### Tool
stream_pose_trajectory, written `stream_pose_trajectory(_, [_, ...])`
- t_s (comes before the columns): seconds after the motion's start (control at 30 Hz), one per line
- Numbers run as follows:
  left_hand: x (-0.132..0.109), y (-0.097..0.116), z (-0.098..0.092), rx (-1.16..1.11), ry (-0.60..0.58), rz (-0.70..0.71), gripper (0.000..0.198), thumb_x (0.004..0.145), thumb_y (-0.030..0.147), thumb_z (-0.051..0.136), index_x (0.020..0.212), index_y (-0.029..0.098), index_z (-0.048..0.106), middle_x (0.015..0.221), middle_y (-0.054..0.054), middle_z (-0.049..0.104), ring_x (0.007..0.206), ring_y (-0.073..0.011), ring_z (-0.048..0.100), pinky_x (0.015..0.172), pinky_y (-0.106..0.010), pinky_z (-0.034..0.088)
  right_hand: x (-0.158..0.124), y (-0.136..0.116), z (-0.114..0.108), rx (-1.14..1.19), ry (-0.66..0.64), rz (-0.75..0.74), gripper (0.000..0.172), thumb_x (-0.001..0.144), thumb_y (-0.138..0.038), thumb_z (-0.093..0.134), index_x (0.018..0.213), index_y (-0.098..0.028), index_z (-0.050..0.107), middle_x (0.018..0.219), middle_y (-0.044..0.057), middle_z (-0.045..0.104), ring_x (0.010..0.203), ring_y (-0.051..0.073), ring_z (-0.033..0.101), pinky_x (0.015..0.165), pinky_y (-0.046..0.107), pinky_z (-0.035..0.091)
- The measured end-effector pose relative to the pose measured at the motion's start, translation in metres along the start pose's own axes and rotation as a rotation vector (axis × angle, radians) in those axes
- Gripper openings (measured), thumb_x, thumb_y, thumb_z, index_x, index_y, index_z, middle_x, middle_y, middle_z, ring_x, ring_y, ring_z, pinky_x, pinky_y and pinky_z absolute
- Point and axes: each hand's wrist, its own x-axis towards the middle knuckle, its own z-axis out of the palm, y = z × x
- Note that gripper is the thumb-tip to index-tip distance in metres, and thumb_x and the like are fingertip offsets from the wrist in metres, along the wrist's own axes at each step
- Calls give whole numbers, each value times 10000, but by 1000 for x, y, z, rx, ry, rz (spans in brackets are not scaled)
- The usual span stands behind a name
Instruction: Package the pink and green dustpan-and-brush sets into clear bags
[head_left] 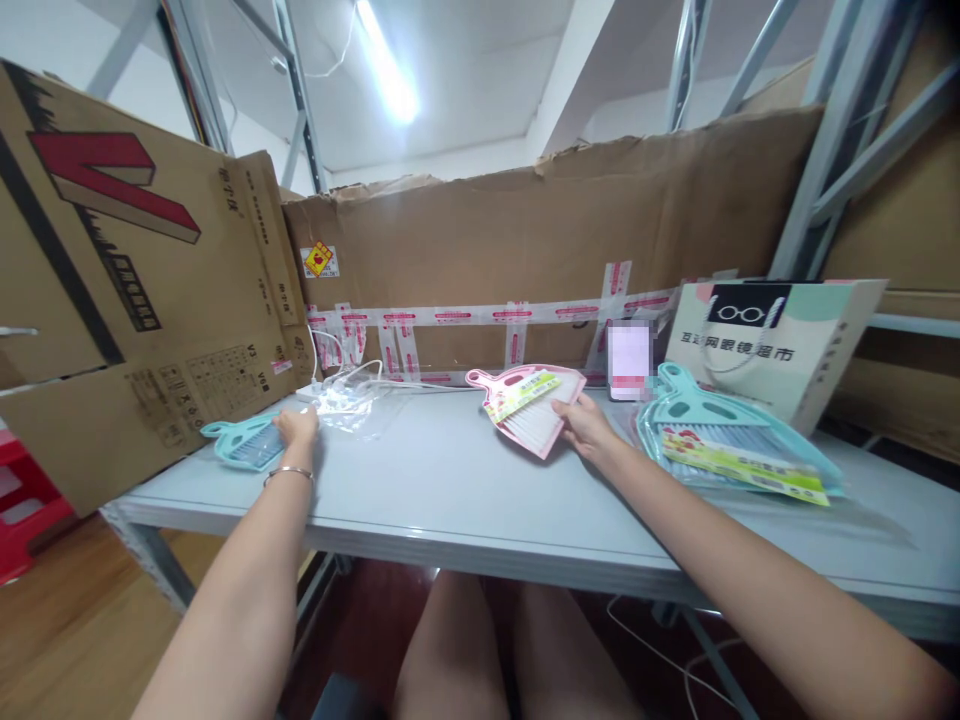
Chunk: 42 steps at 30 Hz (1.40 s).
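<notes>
My right hand (589, 428) grips the wide edge of a pink dustpan (544, 447), held a little above the table with its handle pointing left. A white-bristled brush (531, 425) lies in that pan, with a yellow-green label (523, 393) across it. At the table's left end, my left hand (298, 430) is closed on the bristle end of a light-blue dustpan and brush set (247, 443); its fingertips are partly hidden. To the right lie more light-blue dustpan and brush sets (739, 440) in clear wrapping, with a similar label.
Behind the pans stand a phone (631, 360) and a paper bag (765, 345). Clear plastic wrapping (349, 408) and white cables lie at the back left. Large cardboard boxes (480, 245) wall the grey table (420, 480) at the back and left. A red stool (30, 505) stands left.
</notes>
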Motion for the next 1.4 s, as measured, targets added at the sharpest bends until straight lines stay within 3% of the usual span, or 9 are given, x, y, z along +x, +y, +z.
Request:
stream_pose_trajectory(0.17, [-30, 38, 14, 128, 141, 407, 781, 715, 236, 581, 1378, 111, 188, 1437, -218, 150, 1330, -341, 189, 1045, -547, 182, -3, -15, -4, -139, 143, -311, 283, 640, -193, 632, 921, -187, 595, 861, 43, 665, 864, 219, 613, 847, 389, 460])
stream_pose_trajectory(0.23, [-53, 66, 30, -19, -116, 529, 648, 764, 231, 525, 1351, 142, 267, 1446, -175, 142, 1349, -297, 150, 1081, -482, 151, -1, -22, -12, -248, 203, -510, 277, 658, -218, 597, 930, -172, 622, 896, 68, 673, 895, 235, 606, 866, 389, 438])
stream_pose_trajectory(0.33, [-95, 96, 59, -297, -707, 366, 576, 759, 196, 541, 1294, 98, 353, 1441, -186, 180, 1359, -262, 131, 1107, -390, 109, 7, -26, -21, -248, 296, -600, 281, 649, -231, 578, 913, -157, 638, 895, 80, 682, 886, 237, 611, 846, 374, 443])
stream_pose_trajectory(0.63, [-202, 131, 124, -577, -1347, 16, 397, 793, 442, 537, 1058, 148, 561, 1119, -151, 607, 907, -195, 621, 790, -318, 492, 26, -6, -21, -89, 204, -257, 165, 656, -156, 558, 820, -179, 554, 736, 36, 656, 695, 187, 635, 654, 347, 537])
stream_pose_trajectory(0.83, [-209, 134, 119, -705, -1335, -129, 339, 715, 326, 640, 992, 136, 589, 888, -96, 665, 699, -157, 623, 674, -290, 502, -7, -16, -6, -450, 79, -509, 554, 627, -173, 648, 1159, -226, 506, 1288, 99, 487, 1198, 253, 440, 984, 438, 359])
stream_pose_trajectory(0.97, [-192, 129, 109, -733, -1290, -193, 295, 702, 283, 617, 968, 157, 596, 820, -59, 658, 661, -141, 608, 636, -264, 498, -12, -27, -7, -889, 6, -840, 292, 809, -229, 444, 1037, -266, 623, 1364, 27, 422, 1319, 237, 257, 1071, 508, 143])
stream_pose_trajectory(1.17, [-165, 119, 96, -683, -1170, -272, 346, 678, 239, 583, 1021, 221, 541, 725, -2, 600, 570, -109, 552, 534, -226, 473, -1, -23, -12, -980, 125, -450, 608, 684, -97, 520, 1285, -134, 436, 1443, 190, 239, 1350, 350, 112, 1015, 610, 121])
stream_pose_trajectory(1.23, [-165, 119, 87, -672, -1170, -270, 433, 654, 226, 611, 1076, 260, 520, 773, 6, 608, 579, -109, 557, 536, -230, 477, -9, -26, -1, -954, 8, -449, 727, 658, -81, 519, 1354, -159, 323, 1464, 180, 183, 1357, 341, 104, 1016, 598, 141])
stream_pose_trajectory(1.4, [-177, 126, 60, -747, -1316, -134, 543, 682, 279, 642, 1195, 321, 466, 986, -15, 614, 702, -119, 584, 596, -249, 506, -34, -36, 39, -908, -398, -806, 376, 722, -269, 555, 1095, -223, 568, 1358, 97, 393, 1276, 266, 321, 1059, 476, 195])
